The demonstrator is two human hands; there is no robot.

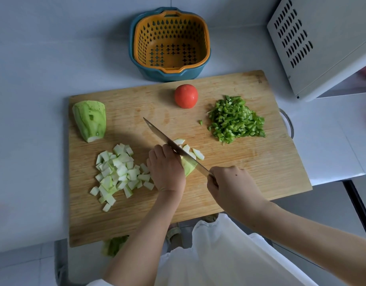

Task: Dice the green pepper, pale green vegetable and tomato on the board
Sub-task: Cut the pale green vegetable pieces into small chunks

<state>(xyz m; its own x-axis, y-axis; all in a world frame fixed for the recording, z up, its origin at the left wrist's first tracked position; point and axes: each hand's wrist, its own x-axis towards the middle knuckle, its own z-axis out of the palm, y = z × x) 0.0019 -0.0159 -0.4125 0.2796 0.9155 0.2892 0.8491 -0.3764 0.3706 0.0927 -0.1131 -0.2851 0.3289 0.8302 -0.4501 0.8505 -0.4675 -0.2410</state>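
On the wooden board [250, 166], my left hand [166, 169] holds down a strip of pale green vegetable [188, 168] with curled fingers. My right hand [231, 184] grips the handle of a cleaver [173, 146], whose blade lies against the left knuckles. A few fresh slices [193, 151] lie just past the blade. A heap of pale green dice [120, 174] sits to the left. An uncut peeled half [90, 120] lies at the board's far left. A whole tomato [186, 96] is at the back, diced green pepper [235, 119] at the right.
An orange colander inside a blue bowl [169, 44] stands behind the board. A white vented appliance [322, 44] sits at the back right. Green peelings [114, 245] lie below the board's near edge. A metal rim [288, 122] shows beyond the board's right edge.
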